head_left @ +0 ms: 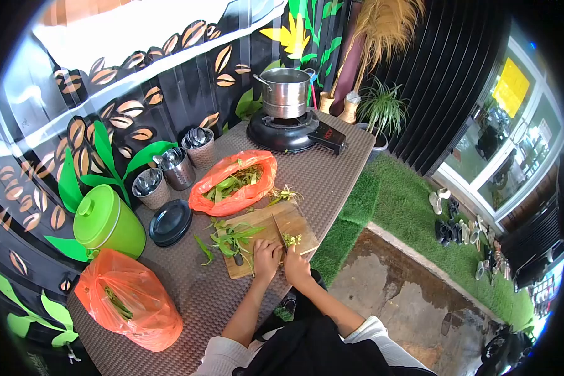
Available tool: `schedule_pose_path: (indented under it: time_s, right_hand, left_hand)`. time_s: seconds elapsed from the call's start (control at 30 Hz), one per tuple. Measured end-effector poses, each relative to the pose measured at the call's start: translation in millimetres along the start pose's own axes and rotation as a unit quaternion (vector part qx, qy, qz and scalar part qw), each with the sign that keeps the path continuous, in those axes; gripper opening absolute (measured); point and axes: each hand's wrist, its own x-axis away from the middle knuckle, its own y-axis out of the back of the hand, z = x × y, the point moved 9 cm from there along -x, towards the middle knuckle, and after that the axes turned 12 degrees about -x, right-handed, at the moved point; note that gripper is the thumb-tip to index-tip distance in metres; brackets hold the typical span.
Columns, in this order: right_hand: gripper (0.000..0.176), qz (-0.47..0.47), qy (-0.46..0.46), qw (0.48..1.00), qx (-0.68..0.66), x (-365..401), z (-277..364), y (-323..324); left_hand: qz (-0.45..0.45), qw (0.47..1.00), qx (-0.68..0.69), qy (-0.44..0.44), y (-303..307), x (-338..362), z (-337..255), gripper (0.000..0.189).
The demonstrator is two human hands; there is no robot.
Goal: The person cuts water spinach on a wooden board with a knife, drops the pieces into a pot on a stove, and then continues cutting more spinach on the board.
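Location: an outdoor cooking corner, with a long table under a brown textured mat (332, 182) set against a dark wall painted with leaves, and artificial grass (388, 200) beside it.

Item in hand: a bunch of leafy green stems (232, 238) lies across the left half of a rectangular wooden cutting board (282, 216) at the near edge of the table. A small heap of chopped green pieces (292, 239) sits on the board's right half.

Hands: the right hand (296, 266) is closed round the handle of a steel-bladed kitchen knife (279, 230), whose blade points away from the person and stands between the stems and the chopped heap. The left hand (266, 254) rests knuckles-up on the stem ends just beside the blade, fingers curled. It is too small in view to tell whether they pinch the stems or only press them.

Assessment: the work appears to be mid-chopping, with most of the bunch uncut. In my judgement the next cut calls for feeding the stems toward the blade with the left fingertips tucked back, since hand and edge are very close.

Surroundings:
- Beyond the board is an open orange plastic bag (257, 164) holding more greens.
- To its left are a black round lid (170, 221), three steel cups of cutlery (177, 168) and a green lidded plastic container (109, 222).
- A second, knotted orange bag (131, 297) lies nearer.
- At the far end a steel pot (286, 92) stands on a black single-burner stove (282, 135).
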Motion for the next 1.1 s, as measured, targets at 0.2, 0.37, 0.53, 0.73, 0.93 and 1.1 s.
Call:
schedule_pose_path:
  time_s: [0.2, 0.37, 0.53, 0.73, 0.93, 1.1]
  right_hand:
    - [0.032, 0.041, 0.017, 0.999, -0.024, -15, 1, 6]
    - [0.030, -0.024, 0.006, 1.000, 0.015, 9, 1, 2]
    - [0.028, -0.003, -0.023, 1.000, 0.001, -3, -11, 2]
    - [0.032, 0.014, 0.010, 1.000, -0.009, -7, -11, 12]
    - [0.030, 0.012, -0.016, 1.000, -0.011, 6, 1, 12]
    - [0.032, 0.010, -0.008, 1.000, 0.002, -4, -5, 1]
  left_hand:
    - [-0.002, 1.000, -0.017, 0.000, 0, 2, 0, 0.011]
    - [-0.005, 1.000, 0.005, 0.002, -3, 2, 3, 0.012]
    - [0.000, 0.999, 0.003, -0.037, 8, 1, -13, 0.014]
    - [0.035, 0.998, 0.007, -0.046, 4, -1, -12, 0.025]
    - [0.058, 0.998, 0.027, -0.027, 0, -2, -9, 0.033]
    - [0.034, 0.999, 0.034, -0.010, 2, -3, -7, 0.041]
